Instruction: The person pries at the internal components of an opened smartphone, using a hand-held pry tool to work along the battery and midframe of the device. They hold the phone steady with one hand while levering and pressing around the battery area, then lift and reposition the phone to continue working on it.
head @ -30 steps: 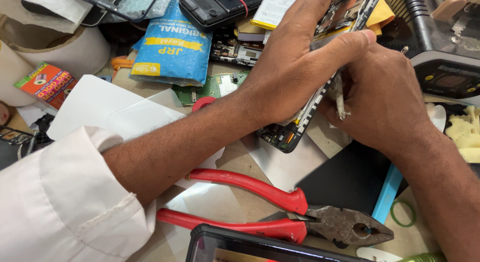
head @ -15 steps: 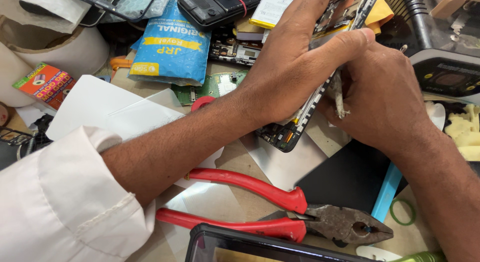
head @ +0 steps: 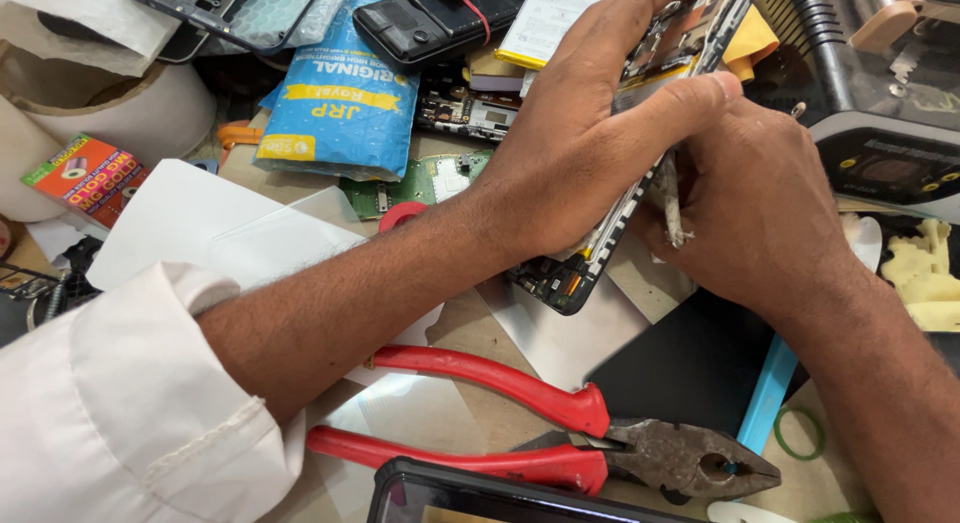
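Observation:
My left hand (head: 590, 143) grips an opened phone frame (head: 560, 278), held tilted on edge with its circuit parts showing at the lower end. My right hand (head: 760, 208) is closed around a thin pale tool (head: 670, 198) whose tip rests against the frame's edge, just below my left thumb. Most of the frame is hidden behind my left hand. A white sleeve (head: 120, 413) covers my left forearm near the elbow.
Red-handled pliers (head: 560, 433) lie in front, beside a dark phone (head: 470, 498) at the bottom edge. A blue packet (head: 340, 93), green circuit boards (head: 420, 178), other phones (head: 430, 18), a white tape roll (head: 110, 108) and a black machine (head: 890, 163) crowd the bench.

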### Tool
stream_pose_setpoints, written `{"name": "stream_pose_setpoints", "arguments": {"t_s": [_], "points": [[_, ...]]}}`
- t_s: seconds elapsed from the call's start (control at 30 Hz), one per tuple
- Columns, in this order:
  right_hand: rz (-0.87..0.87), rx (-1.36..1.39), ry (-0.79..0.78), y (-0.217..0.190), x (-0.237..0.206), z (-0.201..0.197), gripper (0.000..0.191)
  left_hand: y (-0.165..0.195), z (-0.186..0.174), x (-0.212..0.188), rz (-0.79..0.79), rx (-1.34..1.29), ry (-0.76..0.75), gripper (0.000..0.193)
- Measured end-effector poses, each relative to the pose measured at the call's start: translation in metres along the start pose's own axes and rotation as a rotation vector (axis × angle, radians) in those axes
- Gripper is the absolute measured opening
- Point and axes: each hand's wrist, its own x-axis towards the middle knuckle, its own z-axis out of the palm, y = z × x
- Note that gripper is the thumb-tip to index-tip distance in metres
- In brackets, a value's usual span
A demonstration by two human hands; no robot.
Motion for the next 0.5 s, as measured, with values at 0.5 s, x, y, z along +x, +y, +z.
{"name": "stream_pose_setpoints", "arguments": {"t_s": [0.5], "points": [[-0.001,-0.024,-0.01,-0.0006,0.0004,0.0,0.03,0.0023,0.0,-0.0005,0.002,0.023,-0.009,0.054]]}}
